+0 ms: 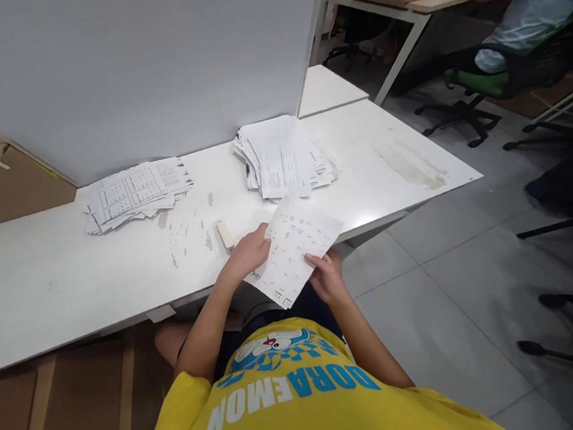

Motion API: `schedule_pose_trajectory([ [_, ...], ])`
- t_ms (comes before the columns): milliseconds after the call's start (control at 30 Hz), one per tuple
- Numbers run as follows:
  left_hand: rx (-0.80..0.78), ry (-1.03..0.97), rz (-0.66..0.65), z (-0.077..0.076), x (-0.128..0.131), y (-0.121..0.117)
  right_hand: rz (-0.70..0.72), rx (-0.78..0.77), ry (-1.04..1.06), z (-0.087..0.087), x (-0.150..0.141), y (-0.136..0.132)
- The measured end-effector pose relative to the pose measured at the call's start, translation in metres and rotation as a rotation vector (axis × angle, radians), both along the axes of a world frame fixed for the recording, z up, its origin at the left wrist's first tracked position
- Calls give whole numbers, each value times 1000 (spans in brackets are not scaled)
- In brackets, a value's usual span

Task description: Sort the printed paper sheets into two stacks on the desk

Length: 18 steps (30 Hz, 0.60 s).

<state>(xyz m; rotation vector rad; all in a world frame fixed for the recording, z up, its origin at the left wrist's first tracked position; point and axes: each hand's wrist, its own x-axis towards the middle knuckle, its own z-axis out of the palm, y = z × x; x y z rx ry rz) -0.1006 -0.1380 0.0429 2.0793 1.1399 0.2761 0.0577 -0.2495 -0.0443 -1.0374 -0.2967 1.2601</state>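
Note:
A white printed sheet of paper (294, 251), perhaps more than one, is held at a tilt over the desk's front edge. My left hand (252, 248) pinches its left side, thumb on top. On the opposite edge, my right hand (328, 275) grips it with the thumb above and the fingers underneath, partly hidden. Just left of my left hand lies a small cream-coloured block-like object (225, 236), perhaps a stapler. Beyond the held paper rests a messy stack of printed papers (281, 158). Another paper stack (137, 193) sits farther left.
The white desk (71, 280) has scuffs and a greyish stain at its right end. A grey partition (153, 66) rises behind it. Cardboard (17, 175) stands at the left. At the upper right, a person (539, 12) sits on a green-black chair (486, 84) by another table.

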Motion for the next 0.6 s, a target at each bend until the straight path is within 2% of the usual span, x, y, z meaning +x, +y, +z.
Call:
schedule_pose_trajectory([
  [67, -15, 41, -72, -1, -6, 1, 96, -47, 18, -4, 2, -9],
  [133, -8, 67, -89, 0, -16, 0, 125, -67, 28, -6, -3, -15],
  [233, 29, 79, 93, -1, -38, -9, 9, -79, 0, -5, -16, -15],
  [300, 6, 19, 234, -6, -53, -19, -89, -83, -32, -2, -25, -11],
  [367, -49, -136, 344, -16, -63, -31, -123, -76, -50, 1, -32, -7],
  [500, -166, -612, 627, -45, -68, -53, -22, -82, -39, 2, -40, -7],
  [600, -199, -768, 748, -60, -72, -59, 25, -51, -14, -3, -39, -5],
])
